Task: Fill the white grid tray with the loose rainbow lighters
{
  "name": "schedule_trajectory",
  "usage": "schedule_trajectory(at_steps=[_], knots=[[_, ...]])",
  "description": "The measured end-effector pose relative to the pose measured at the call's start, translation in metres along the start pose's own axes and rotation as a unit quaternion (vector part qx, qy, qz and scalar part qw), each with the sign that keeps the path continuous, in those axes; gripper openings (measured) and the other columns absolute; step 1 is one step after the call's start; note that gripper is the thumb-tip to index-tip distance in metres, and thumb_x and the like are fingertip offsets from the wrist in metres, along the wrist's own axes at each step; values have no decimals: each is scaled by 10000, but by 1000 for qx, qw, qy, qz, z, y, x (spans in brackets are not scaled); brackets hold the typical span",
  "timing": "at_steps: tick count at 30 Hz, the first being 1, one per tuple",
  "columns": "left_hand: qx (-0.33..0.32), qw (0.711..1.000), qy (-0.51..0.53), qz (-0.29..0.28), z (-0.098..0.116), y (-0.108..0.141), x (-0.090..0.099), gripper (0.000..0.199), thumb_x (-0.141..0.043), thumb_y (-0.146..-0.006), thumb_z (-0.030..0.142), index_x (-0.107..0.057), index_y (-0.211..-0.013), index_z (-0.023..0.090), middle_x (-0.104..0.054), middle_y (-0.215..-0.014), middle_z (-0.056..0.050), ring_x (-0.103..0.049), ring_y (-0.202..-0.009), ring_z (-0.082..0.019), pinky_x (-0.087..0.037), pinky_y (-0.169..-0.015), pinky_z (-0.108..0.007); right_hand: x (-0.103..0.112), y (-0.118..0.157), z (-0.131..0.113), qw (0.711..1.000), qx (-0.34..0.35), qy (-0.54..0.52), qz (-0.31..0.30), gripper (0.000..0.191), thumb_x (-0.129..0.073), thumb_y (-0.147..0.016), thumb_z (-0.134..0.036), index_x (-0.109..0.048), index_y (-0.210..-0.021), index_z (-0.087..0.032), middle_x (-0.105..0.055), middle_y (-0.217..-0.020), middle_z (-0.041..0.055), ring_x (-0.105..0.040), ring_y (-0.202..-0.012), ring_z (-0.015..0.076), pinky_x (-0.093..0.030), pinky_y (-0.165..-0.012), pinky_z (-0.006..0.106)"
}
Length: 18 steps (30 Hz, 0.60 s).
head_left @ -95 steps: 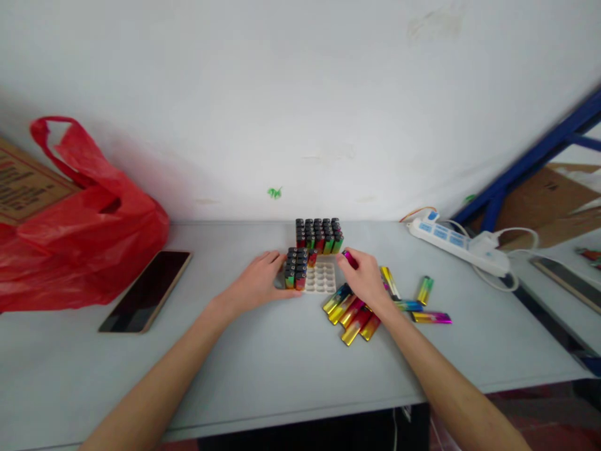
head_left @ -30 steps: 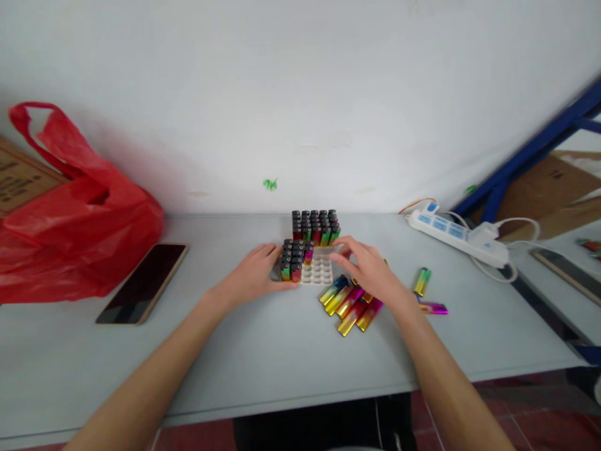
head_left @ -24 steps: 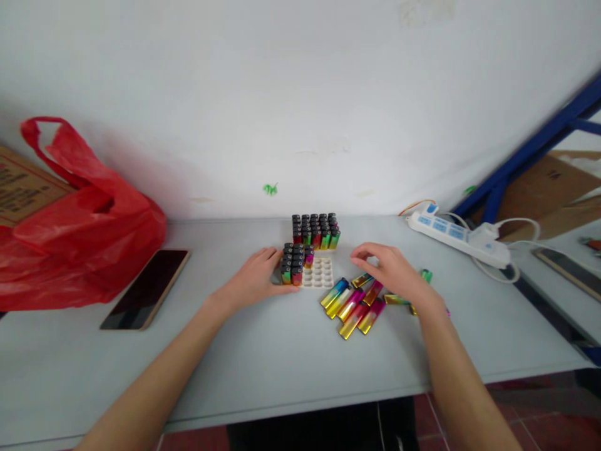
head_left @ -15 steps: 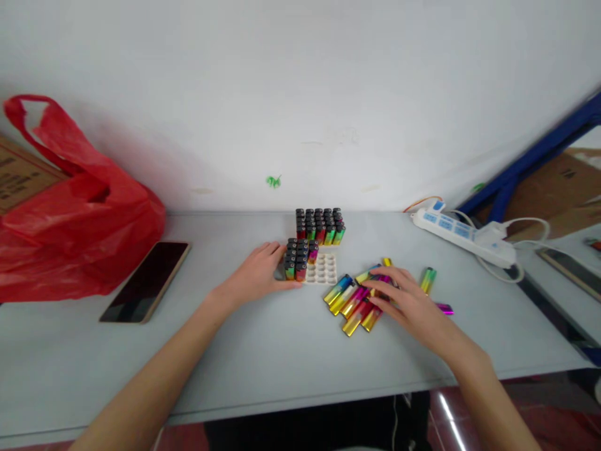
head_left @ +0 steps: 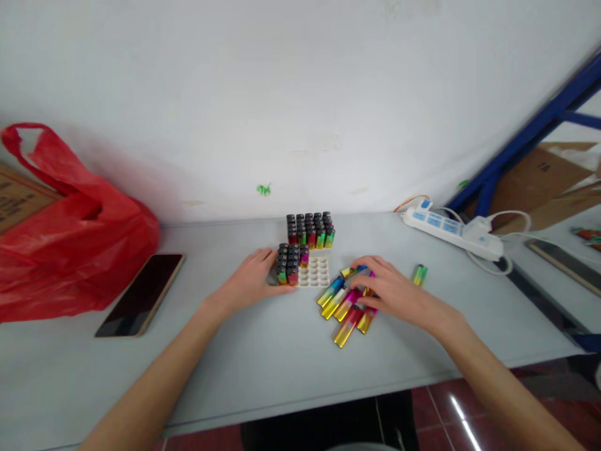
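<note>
L hand (head_left: pixel 248 283): round L end of tray (head_left: pixel 319 273) w/ upright lighters (head_left: pixel 288 264) | R hand (head_left: pixel 394 294): fingers parted, over loose lighters (head_left: pixel 346 307), tray to its L | step: prob. picking 1 | next: needs pinch clear of neighbours

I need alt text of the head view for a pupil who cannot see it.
A person's right hand is over loose lighters, their left hand holding the left end of a white tray partly filled with upright lighters. Behind stands another block of lighters; a red bag and phone are at left, a power strip at right.
</note>
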<state>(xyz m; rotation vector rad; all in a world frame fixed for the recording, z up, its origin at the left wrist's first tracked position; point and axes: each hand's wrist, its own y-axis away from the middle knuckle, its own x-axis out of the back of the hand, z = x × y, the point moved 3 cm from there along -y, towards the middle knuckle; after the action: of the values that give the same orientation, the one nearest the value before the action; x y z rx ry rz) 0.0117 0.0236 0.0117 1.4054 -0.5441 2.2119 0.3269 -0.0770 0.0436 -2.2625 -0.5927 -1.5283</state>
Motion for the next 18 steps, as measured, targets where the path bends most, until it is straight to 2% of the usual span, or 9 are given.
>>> schedule_trajectory(at_steps=[4, 7, 10, 13, 16, 18], knots=[[-7, 1000, -8, -1, 0, -1, -1, 744, -726, -773, 850, -693, -1119, 193, -718, -1207, -177, -690, -1147, -397, -562, -1026, -526, 8, 0, 0, 994, 12, -106, 4, 126, -808, -951, -279, -772, -1063, -236, -654, -1408, 129, -595, -1365, 316, -478, -1185, 525], [-13, 1000, -18, -1, 1, 0, -1, 743, -727, -780, 842, -687, -1131, 188, -717, -1195, -170, -687, -1144, -392, -561, -1033, -524, 11, 5, 3, 971, -23, -236, 14, 225, -802, -960, -422, -760, -1084, -239, -744, -1288, 112, -693, -1226, 289, -544, -1102, 478], [-14, 1000, -24, -4, 2, 0, 0, 740, -736, -783, 835, -679, -1141, 189, -715, -1190, -163, -691, -1133, -384, -564, -1032, -514, 10, 1, 4, 921, -62, -381, 57, 327, -834, -916, -500, -751, -1074, -226, -799, -1137, 102, -757, -1082, 275, -604, -997, 444], [-15, 1000, -26, -2, 3, 0, 0, 739, -734, -780, 840, -679, -1149, 202, -717, -1190, -157, -693, -1128, -381, -567, -1027, -511, 12, -16, 0, 862, -79, -482, 138, 398, -882, -847, -542, -748, -1064, -236, -809, -1065, 88, -774, -993, 264, -634, -917, 426], [-15, 999, -28, -5, 4, -1, 0, 748, -735, -773, 844, -681, -1150, 200, -717, -1193, -162, -692, -1134, -386, -562, -1042, -517, 20, -44, -7, 808, -80, -529, 246, 429, -854, -863, -547, -731, -1188, -296, -792, -1106, 54, -755, -1066, 249, -624, -974, 434], [-14, 999, -31, -8, 5, -1, 1, 756, -735, -772, 845, -680, -1157, 197, -715, -1202, -165, -690, -1145, -389, -555, -1058, -518, 24, -62, -9, 777, -80, -544, 307, 375, -789, -916, -537, -720, -1209, -314, -770, -1126, 40, -733, -1097, 225, -616, -990, 417]])
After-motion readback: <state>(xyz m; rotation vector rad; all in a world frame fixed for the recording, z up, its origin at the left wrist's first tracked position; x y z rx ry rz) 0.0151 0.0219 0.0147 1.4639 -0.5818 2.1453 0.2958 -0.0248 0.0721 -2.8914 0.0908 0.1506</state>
